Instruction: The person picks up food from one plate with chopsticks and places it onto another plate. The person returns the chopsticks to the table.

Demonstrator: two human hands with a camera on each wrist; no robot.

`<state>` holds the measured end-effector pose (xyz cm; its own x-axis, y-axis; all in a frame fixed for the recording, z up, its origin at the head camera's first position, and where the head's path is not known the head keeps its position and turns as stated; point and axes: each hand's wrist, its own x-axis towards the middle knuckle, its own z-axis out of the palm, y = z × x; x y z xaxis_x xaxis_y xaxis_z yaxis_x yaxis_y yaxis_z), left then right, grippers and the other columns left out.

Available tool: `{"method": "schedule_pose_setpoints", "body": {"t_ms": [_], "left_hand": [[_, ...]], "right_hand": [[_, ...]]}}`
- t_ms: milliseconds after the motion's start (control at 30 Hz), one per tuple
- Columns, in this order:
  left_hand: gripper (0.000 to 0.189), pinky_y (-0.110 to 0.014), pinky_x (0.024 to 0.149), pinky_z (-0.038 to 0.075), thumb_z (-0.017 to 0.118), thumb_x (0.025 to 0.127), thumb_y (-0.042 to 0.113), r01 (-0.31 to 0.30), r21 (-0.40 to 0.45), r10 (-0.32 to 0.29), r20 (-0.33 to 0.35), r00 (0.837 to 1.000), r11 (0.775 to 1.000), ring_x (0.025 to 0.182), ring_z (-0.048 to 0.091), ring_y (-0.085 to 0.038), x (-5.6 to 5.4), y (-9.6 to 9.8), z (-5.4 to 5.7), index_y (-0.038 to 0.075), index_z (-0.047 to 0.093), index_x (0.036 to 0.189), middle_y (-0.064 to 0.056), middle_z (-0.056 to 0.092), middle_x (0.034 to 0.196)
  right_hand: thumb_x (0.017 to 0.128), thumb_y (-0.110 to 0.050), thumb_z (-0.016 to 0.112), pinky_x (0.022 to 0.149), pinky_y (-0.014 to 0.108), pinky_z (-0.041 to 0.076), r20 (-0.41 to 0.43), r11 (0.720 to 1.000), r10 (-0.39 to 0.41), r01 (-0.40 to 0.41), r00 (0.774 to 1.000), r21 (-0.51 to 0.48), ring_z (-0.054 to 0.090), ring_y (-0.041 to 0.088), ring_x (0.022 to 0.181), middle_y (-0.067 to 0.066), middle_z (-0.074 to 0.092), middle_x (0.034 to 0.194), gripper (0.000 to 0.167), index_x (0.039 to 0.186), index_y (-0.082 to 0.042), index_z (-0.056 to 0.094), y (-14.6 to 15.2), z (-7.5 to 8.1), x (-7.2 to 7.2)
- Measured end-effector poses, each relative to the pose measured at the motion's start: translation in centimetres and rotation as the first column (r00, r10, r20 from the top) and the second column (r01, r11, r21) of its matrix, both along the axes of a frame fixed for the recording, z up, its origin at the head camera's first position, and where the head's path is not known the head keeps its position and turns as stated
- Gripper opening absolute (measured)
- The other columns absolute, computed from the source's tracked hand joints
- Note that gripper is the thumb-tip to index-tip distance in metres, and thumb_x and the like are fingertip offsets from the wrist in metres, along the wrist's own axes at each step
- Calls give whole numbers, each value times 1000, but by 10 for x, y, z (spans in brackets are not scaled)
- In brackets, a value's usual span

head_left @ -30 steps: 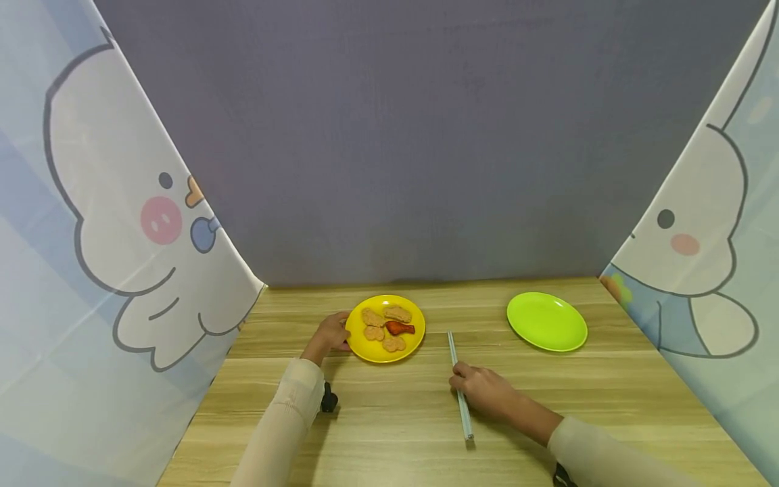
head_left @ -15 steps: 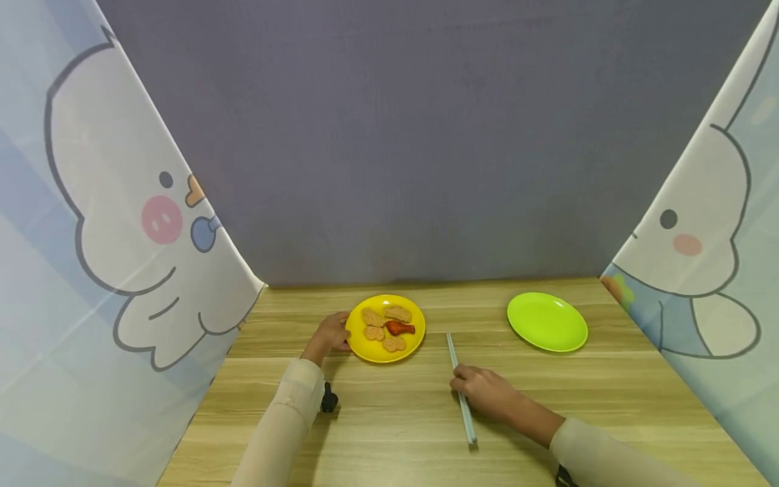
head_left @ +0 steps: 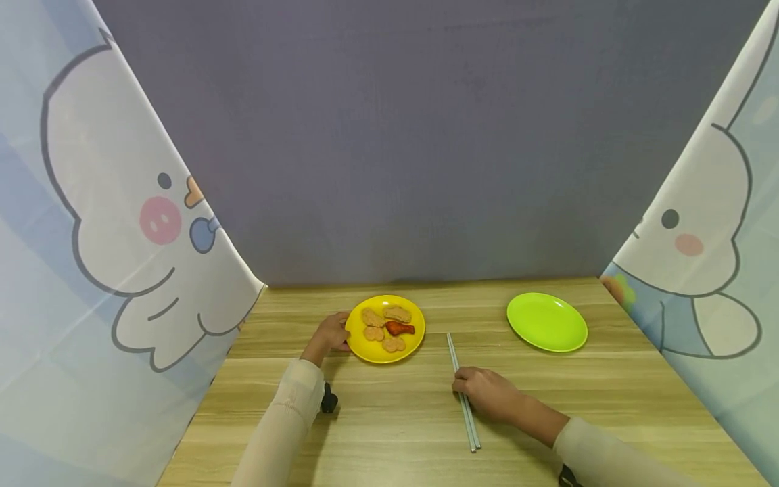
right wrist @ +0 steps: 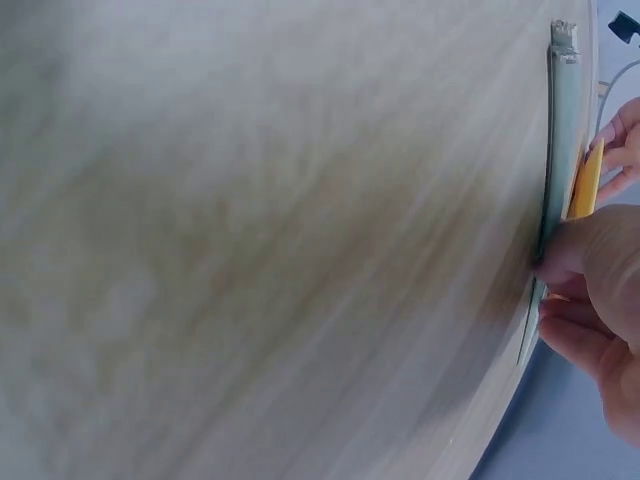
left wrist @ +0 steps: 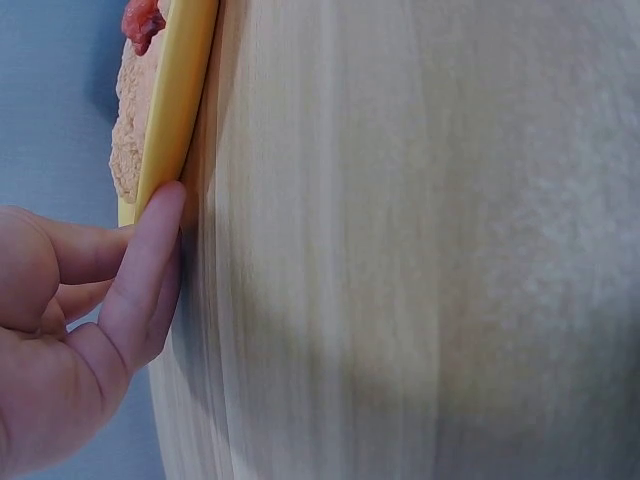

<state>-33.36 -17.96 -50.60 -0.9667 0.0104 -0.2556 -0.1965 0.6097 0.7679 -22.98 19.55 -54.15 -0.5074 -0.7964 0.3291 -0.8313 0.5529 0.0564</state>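
My left hand (head_left: 331,333) pinches the left rim of a yellow plate (head_left: 355,348). In the left wrist view, fingers reach under the rim and the plate's edge (left wrist: 180,110) sits just above the wood. On the plate lie a reddish-brown drumstick (head_left: 399,328) and several tan breaded pieces (head_left: 397,314). A pair of pale green chopsticks (head_left: 470,423) lies on the table right of the plate, near ends slightly apart. My right hand (head_left: 483,391) holds them around the middle between thumb and fingers, low over the table. The palm hides part of the grip in the head view.
A bare light-green plate (head_left: 546,322) stands at the back right of the wooden table (head_left: 389,426). A grey backdrop (head_left: 426,135) rises behind the table, with cartoon-printed panels (head_left: 122,284) along both sides.
The chopsticks' near ends have spread slightly apart and shifted a little right and toward me. My right hand has slid slightly the same way; the left hand and yellow plate stay put.
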Motion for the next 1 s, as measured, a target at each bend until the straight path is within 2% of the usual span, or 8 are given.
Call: {"method": "schedule_pose_setpoints", "body": {"t_ms": [367, 600, 867, 1000], "left_hand": [[63, -36, 67, 66, 53, 92, -10, -16, -8, 16, -5, 1000, 1000, 89, 74, -29, -1, -2, 0, 8, 46, 153, -30, 59, 138], [64, -37, 68, 66, 52, 92, -10, -14, 7, 15, -3, 1000, 1000, 94, 74, -31, 0, -2, 1, 6, 46, 153, -30, 56, 141], [64, -37, 67, 66, 52, 90, -12, -12, 5, 12, -15, 1000, 1000, 90, 74, -30, 1, -2, 1, 5, 47, 152, -31, 58, 139], [64, -37, 67, 66, 52, 89, -12, -17, 14, 17, -12, 1000, 1000, 89, 74, -29, 0, -2, 0, 5, 47, 151, -30, 57, 140]], "right_hand": [[83, 1, 74, 68, 22, 60, 33, 999, 39, -40, 999, 30, 69, 11, 85, 2, 69, 98, 16, 91, -13, 74, 5, 2, -3], [83, -3, 77, 64, 20, 58, -14, 998, 68, -67, 998, 17, 69, 10, 81, 2, 70, 96, 16, 93, -14, 74, 5, 2, -3], [86, -4, 76, 66, 20, 58, 9, 997, 78, -79, 997, 20, 69, 10, 83, 1, 69, 97, 13, 94, -15, 74, 6, -1, -4], [83, -3, 77, 64, 19, 57, -19, 995, 95, -94, 995, 17, 69, 9, 82, 0, 69, 95, 15, 92, -16, 73, 6, -1, -5]]}}
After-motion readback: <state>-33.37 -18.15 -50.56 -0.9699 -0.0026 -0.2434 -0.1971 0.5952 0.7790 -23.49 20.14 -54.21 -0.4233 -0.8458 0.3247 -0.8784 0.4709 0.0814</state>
